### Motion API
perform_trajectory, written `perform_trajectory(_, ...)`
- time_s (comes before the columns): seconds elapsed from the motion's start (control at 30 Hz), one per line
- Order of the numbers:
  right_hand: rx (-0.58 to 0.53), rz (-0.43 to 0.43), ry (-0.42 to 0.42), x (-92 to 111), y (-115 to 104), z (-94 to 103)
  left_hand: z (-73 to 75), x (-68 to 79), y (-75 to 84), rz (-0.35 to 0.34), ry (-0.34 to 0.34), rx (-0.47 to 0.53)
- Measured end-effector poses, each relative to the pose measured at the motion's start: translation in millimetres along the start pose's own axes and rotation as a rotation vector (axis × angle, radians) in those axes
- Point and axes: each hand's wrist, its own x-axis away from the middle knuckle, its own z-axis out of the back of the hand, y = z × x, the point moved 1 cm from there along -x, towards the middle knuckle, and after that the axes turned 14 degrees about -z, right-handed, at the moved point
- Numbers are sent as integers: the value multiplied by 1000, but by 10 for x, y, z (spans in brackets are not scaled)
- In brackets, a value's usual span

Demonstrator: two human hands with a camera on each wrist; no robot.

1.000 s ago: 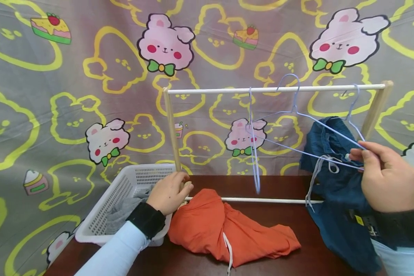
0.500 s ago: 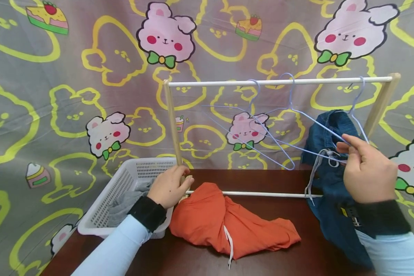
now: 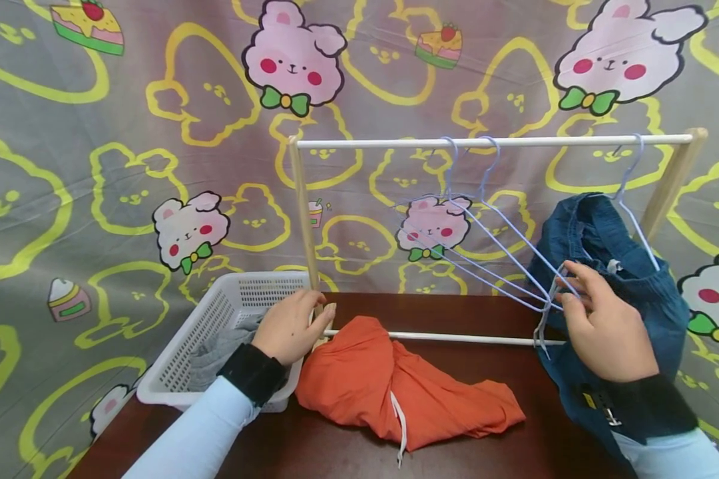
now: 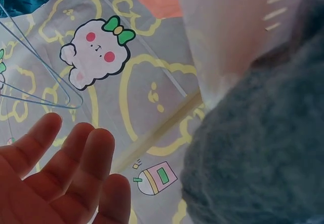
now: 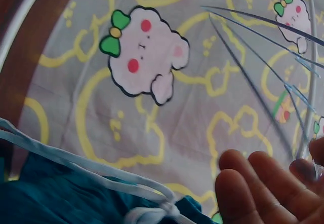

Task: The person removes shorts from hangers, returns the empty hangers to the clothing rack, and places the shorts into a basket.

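Observation:
My right hand (image 3: 605, 319) pinches the right end of a lilac wire hanger (image 3: 524, 236), which hooks over the white rack rod (image 3: 383, 144). A second wire hanger (image 3: 497, 233) hangs just left of it, their arms running close together. In the right wrist view a hanger wire (image 5: 253, 77) leads down to the fingers. Behind that hand, dark blue trousers (image 3: 593, 219) with a pale drawstring hang from a third hanger (image 3: 635, 223). My left hand (image 3: 290, 326) rests at the rack's left wooden post (image 3: 302, 219), its fingers loosely bent in the left wrist view.
An orange garment (image 3: 359, 379) with a white drawstring lies on the dark table (image 3: 455, 452). Left of it stands a white perforated basket (image 3: 168, 356) holding grey cloth (image 3: 216, 359). A low white bar (image 3: 467, 338) joins the rack's feet; a cartoon-print curtain (image 3: 120, 266) hangs behind.
My right hand has moved left with the hanger, sliding its hook along the rod toward the second hanger. The trousers' waist shows more fully behind the hand. My left hand has stayed at the post.

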Motion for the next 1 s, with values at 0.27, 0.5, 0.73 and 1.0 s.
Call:
perform_trajectory(0.27, 63, -25, -123, 68, 78, -138, 80, 179, -53, 39, -29, -37)
perform_trajectory(0.5, 87, -24, -134, 127, 106, -189, 190, 435, -168, 92, -47, -50)
perform_trajectory(0.73, 93, -8, -135, 149, 141, -222, 308, 717, -308, 155, -61, -128)
perform_trajectory(1.0, 94, 18, -162, 166, 181, -275, 304, 1126, -532, 273, -73, -206)
